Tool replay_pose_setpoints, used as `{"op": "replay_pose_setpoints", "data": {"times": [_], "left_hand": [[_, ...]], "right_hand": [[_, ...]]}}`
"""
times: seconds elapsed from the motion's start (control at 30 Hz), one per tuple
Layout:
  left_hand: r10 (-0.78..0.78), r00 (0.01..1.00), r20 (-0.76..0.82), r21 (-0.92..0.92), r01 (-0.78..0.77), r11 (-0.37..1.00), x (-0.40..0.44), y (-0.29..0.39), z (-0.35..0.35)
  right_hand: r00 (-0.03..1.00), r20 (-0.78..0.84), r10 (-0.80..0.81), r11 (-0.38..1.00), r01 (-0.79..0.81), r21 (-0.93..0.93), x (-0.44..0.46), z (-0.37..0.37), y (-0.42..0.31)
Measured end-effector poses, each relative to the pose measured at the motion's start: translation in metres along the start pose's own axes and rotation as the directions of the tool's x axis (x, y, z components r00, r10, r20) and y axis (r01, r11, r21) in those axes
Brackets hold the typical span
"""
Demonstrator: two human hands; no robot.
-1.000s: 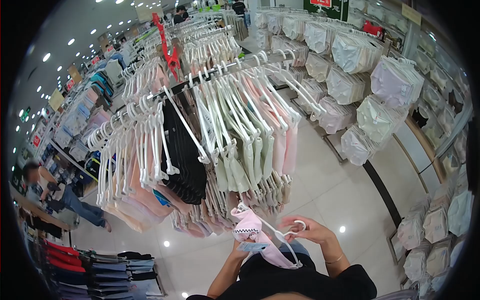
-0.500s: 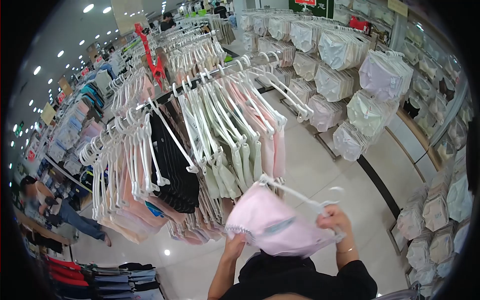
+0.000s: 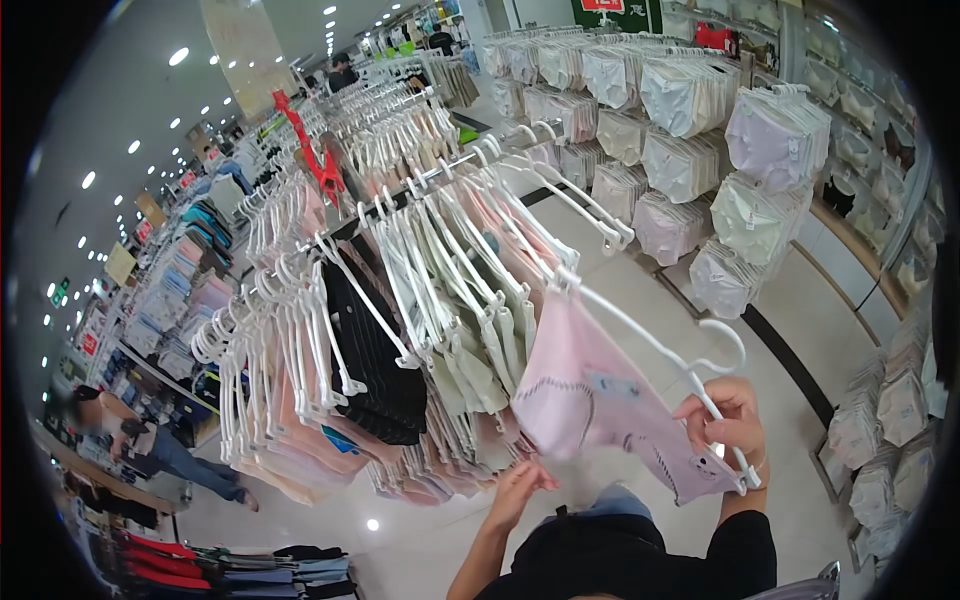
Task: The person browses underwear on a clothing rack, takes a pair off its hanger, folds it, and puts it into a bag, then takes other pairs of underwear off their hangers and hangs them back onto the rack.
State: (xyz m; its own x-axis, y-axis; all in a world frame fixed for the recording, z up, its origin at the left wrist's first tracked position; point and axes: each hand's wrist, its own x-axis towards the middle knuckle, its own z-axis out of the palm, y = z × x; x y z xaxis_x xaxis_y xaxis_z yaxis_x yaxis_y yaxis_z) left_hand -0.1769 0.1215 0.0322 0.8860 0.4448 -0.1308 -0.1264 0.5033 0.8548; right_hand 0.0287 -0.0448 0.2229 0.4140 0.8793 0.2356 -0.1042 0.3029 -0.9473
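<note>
In the head view, my right hand is closed around a white plastic hanger, whose hook points up and right. Pink panties hang tilted from its clips, with a small grey-blue patch at the waistband and a dark print near the right clip. Below them, my left hand is apart from the fabric, fingers loosely stretched and holding nothing. Just behind the panties is a rail of hangers with pale green underwear, pink underwear and black striped underwear.
Bare white hangers stick out at the rail's right end. A red hanging strap stands behind it. Racks of pale underwear line the right side. Folded clothes lie at lower left, and another person stands at the left.
My left hand has let go of the panties' edge and sits below them. My right hand has moved slightly right, and the hanger with the panties is raised and turned. The view has shifted a little.
</note>
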Motion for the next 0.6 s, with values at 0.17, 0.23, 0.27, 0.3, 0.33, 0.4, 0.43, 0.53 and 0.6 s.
{"op": "replay_pose_setpoints", "data": {"times": [0.17,0.23,0.27,0.3,0.33,0.4,0.43,0.53,0.6], "left_hand": [[-0.104,0.994,0.041,0.079,0.1,0.992,-0.004,-0.011,0.004],[-0.118,0.993,0.029,0.093,0.115,0.989,-0.007,-0.018,0.001],[-0.116,0.993,0.02,0.097,0.113,0.989,-0.009,-0.018,0.002],[-0.112,0.994,0.013,0.102,0.11,0.989,-0.011,-0.018,0.002],[-0.107,0.994,0.006,0.107,0.106,0.989,-0.013,-0.017,0.002],[-0.113,0.992,-0.047,0.167,0.12,0.979,-0.017,-0.019,-0.002],[-0.113,0.991,-0.075,0.196,0.125,0.973,-0.019,-0.021,-0.005],[-0.137,0.983,-0.121,0.225,0.162,0.961,-0.027,-0.023,-0.01],[-0.141,0.981,-0.132,0.256,0.171,0.951,-0.033,-0.028,-0.014]], "right_hand": [[0.972,0.224,-0.073,0.995,0.086,-0.047,0.028,0.006,0.0],[0.963,0.269,-0.029,0.995,0.053,-0.081,0.043,0.012,0.002],[0.966,0.259,0.026,0.997,-0.005,-0.082,0.05,0.014,0.002],[0.965,0.248,0.079,0.995,-0.06,-0.083,0.057,0.016,0.004],[0.967,0.241,0.082,0.996,-0.071,-0.056,0.065,0.017,0.007],[0.969,0.231,0.088,0.996,-0.09,-0.003,0.081,0.018,0.015],[0.968,0.227,0.104,0.993,-0.113,0.027,0.088,0.019,0.017],[0.961,0.236,0.142,0.979,-0.171,0.108,0.105,0.026,0.019],[0.953,0.26,0.153,0.97,-0.196,0.147,0.112,0.033,0.017]]}}
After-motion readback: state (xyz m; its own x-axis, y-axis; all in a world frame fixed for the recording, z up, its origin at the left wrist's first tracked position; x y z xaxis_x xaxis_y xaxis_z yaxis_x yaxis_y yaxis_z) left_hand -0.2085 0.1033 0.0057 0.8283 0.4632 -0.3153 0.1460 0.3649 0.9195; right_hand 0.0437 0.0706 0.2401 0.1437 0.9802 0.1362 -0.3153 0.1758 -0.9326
